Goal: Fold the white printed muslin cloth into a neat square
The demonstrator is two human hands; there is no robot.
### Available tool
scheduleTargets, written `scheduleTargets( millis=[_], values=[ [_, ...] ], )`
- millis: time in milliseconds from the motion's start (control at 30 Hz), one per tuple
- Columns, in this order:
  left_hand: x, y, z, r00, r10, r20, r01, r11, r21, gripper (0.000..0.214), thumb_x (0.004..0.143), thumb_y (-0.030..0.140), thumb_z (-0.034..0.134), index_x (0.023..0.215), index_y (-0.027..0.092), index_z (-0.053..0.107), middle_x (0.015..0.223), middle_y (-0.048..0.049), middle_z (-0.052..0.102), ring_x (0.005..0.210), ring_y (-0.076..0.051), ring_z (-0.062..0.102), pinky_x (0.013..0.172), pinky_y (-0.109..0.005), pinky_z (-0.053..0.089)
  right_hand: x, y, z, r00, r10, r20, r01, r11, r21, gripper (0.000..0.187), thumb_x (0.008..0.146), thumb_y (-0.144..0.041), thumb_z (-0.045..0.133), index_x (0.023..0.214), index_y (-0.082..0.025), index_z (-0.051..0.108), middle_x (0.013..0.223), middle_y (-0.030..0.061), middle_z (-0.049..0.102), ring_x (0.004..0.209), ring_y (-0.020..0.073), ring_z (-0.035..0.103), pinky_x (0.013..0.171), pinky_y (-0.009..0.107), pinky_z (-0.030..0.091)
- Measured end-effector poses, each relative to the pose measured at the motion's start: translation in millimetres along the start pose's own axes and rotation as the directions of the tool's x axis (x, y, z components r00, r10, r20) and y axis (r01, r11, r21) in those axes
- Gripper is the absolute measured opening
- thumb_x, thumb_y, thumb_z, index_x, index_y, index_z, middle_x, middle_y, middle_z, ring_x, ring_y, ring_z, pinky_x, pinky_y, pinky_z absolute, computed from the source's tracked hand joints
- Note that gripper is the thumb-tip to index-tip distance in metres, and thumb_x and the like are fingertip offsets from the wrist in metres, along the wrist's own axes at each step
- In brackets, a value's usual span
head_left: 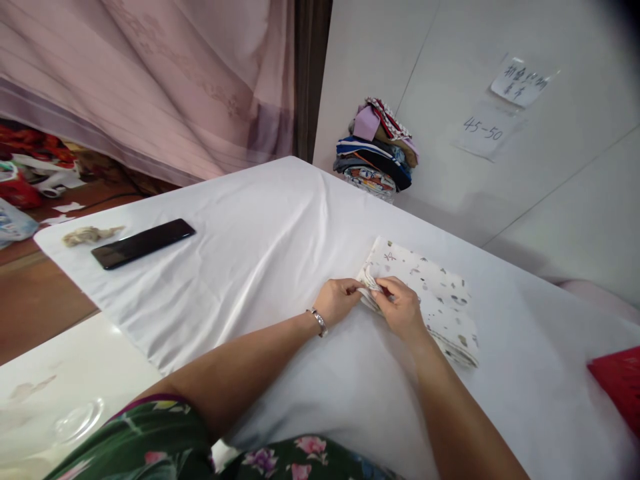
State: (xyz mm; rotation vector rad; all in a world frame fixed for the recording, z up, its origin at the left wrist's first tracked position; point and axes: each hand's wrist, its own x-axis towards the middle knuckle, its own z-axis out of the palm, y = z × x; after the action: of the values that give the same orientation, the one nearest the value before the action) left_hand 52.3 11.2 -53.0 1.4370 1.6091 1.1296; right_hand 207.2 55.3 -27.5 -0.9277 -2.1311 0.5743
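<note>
A white cloth [440, 283] with a small grey and tan print lies folded on the white-covered table in front of me. Its near left corner is bunched up between my two hands. My left hand [339, 301], with a bracelet [319, 323] at the wrist, pinches the corner's left side. My right hand [400, 310] rests over the cloth's near edge and grips the same corner between thumb and fingers. The layers at the cloth's lower right edge are stacked and slightly uneven. My palms hide part of the near edge.
A black phone [143, 244] and a crumpled beige scrap [89, 235] lie at the table's left end. Folded clothes [376, 150] are stacked beyond the far edge by the wall. Something red [620, 383] sits at the right. A pink curtain [200, 73] hangs behind the table.
</note>
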Motion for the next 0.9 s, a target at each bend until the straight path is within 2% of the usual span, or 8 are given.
scheduleTargets(
  millis=[267, 400, 533, 633, 733, 900],
  values=[
    [0.9, -0.3, 0.2, 0.999, 0.032, -0.006, -0.032, 0.999, -0.003, 0.025, 0.075, 0.035, 0.05, 0.083, 0.021, 0.069, 0.057, 0.0039, 0.056, 0.053, -0.009, 0.046, 0.049, -0.018, 0.033, 1.1, -3.8, -1.9, 1.0, -0.015, 0.023, 0.016, 0.998, -0.068, 0.017, 0.079, -0.021, 0.049, 0.09, -0.021, 0.062, 0.084, 0.0038, 0.062, 0.073, 0.0161, 0.055, 0.068, 0.028, 0.044],
    [1.2, -1.7, 1.1, 0.999, 0.038, -0.021, -0.038, 0.999, -0.026, 0.022, 0.074, 0.03, 0.05, 0.081, 0.02, 0.07, 0.057, 0.0045, 0.056, 0.053, -0.008, 0.045, 0.05, -0.018, 0.034, -0.9, -7.8, -1.9, 0.998, -0.048, 0.027, 0.052, 0.987, -0.153, 0.02, 0.08, -0.018, 0.045, 0.091, -0.021, 0.061, 0.085, 0.0047, 0.061, 0.08, 0.0183, 0.055, 0.072, 0.031, 0.044],
    [2.1, -3.9, 2.7, 0.999, 0.015, -0.042, -0.017, 0.999, -0.049, 0.018, 0.072, 0.024, 0.051, 0.075, 0.019, 0.067, 0.056, 0.0048, 0.055, 0.051, -0.008, 0.045, 0.048, -0.017, 0.033, -3.1, -6.6, 3.0, 0.994, -0.062, 0.087, 0.081, 0.969, -0.232, 0.025, 0.079, -0.012, 0.042, 0.094, -0.021, 0.06, 0.089, 0.0062, 0.061, 0.088, 0.0205, 0.054, 0.077, 0.033, 0.044],
    [3.5, -6.1, 3.4, 0.998, -0.02, -0.061, 0.015, 0.997, -0.08, 0.018, 0.069, 0.02, 0.052, 0.083, 0.017, 0.063, 0.058, 0.0051, 0.056, 0.052, -0.008, 0.048, 0.049, -0.018, 0.036, -3.4, -2.5, 6.2, 0.99, -0.054, 0.132, 0.083, 0.971, -0.224, 0.025, 0.077, -0.012, 0.045, 0.096, -0.02, 0.058, 0.091, 0.0057, 0.061, 0.089, 0.0207, 0.054, 0.079, 0.034, 0.044],
    [4.8, -8.3, 4.3, 0.997, -0.029, -0.075, 0.019, 0.99, -0.138, 0.031, 0.066, 0.017, 0.054, 0.097, 0.017, 0.056, 0.059, 0.0058, 0.057, 0.053, -0.008, 0.051, 0.052, -0.019, 0.039, -3.7, 1.1, 8.5, 0.986, -0.055, 0.157, 0.088, 0.973, -0.216, 0.029, 0.074, -0.014, 0.05, 0.102, -0.021, 0.055, 0.096, 0.0056, 0.06, 0.094, 0.0215, 0.053, 0.081, 0.035, 0.044],
    [5.4, -9.3, 5.4, 1.0, -0.01, -0.027, 0.0, 0.945, -0.326, 0.042, 0.068, 0.018, 0.055, 0.109, 0.018, 0.047, 0.066, 0.0041, 0.061, 0.058, -0.009, 0.055, 0.057, -0.02, 0.042, -4.8, 2.2, 11.4, 0.988, -0.07, 0.141, 0.109, 0.952, -0.286, 0.031, 0.074, -0.018, 0.052, 0.105, -0.02, 0.053, 0.097, 0.008, 0.06, 0.093, 0.0245, 0.052, 0.077, 0.038, 0.044]
  ],
)
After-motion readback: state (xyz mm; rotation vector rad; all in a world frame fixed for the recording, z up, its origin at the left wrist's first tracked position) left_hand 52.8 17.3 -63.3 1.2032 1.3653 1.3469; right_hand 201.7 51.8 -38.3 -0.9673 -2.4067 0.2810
